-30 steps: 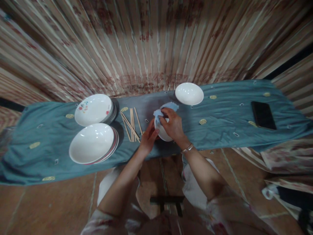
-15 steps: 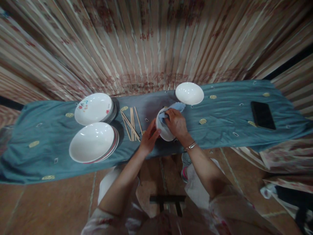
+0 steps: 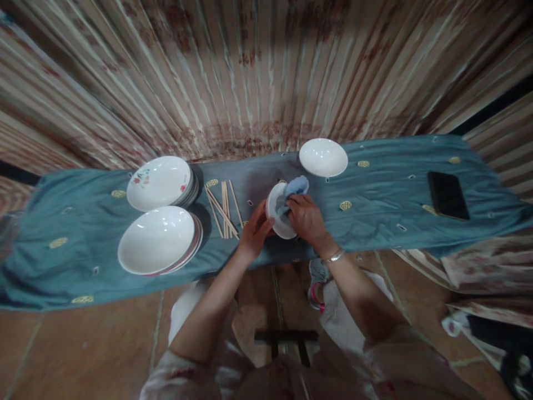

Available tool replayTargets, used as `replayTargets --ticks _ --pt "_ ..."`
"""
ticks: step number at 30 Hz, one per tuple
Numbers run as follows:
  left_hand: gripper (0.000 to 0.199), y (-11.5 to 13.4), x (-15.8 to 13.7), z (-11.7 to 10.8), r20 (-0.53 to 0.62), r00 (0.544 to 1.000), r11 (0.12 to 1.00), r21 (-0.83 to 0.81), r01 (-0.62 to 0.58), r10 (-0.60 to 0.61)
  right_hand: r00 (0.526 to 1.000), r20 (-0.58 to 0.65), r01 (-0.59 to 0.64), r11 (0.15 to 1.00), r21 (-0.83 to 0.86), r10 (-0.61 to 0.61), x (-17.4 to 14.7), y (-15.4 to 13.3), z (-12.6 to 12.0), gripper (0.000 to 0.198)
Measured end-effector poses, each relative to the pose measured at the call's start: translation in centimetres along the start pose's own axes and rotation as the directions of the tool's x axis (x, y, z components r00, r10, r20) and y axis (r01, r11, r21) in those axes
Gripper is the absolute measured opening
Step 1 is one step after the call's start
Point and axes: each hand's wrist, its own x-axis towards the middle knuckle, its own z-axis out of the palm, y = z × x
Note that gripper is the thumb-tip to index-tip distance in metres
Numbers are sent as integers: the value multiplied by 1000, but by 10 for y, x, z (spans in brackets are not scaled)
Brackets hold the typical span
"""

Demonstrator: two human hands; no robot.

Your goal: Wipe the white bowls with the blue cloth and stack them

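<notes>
A white bowl [image 3: 275, 204] is tilted on its side over the middle of the table, its inside facing right. My left hand [image 3: 255, 229] grips its left rim, thumb on the inner edge and fingers behind. In my right hand [image 3: 307, 218] a light blue cloth [image 3: 297, 186] is bunched, partly inside the bowl and partly sticking up above the fingers. The right fingers are closed around the cloth at the bowl's right side. Just left of my left hand lie several wooden chopsticks [image 3: 225, 210], some crossing each other.
At the left stand a stack of white plates [image 3: 160, 180] with a floral print and a stack of white bowls [image 3: 156, 239]. Another white bowl [image 3: 323, 156] sits near the far edge. A dark flat tablet-like object [image 3: 448, 194] lies right on the blue-green tablecloth [image 3: 387, 194]. A pleated curtain [image 3: 266, 72] hangs behind.
My right hand has shifted slightly right and down with the cloth, which now bunches higher at the bowl's rim. My left hand keeps its hold on the bowl.
</notes>
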Motion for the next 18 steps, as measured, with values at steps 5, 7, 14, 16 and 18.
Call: replayTargets --ticks 5,7,14,16,18 --pt "84 2 0 1 3 1000 1000 -5 10 -10 996 67 51 998 26 -52 -3 8 -2 29" --pt "85 3 1 2 -1 1000 1000 -2 17 -17 992 112 45 997 62 -52 -4 9 -4 28" --pt "87 4 1 3 -13 1000 999 -22 24 -24 960 276 -16 975 224 -47 -6 12 -10 27" --pt "84 5 1 3 -11 1000 999 -24 25 -25 946 315 -20 962 272 -70 -6 13 -13 27" --pt "82 5 1 2 -8 1000 1000 -17 25 -25 934 346 -34 943 331 -88 -6 12 -17 29"
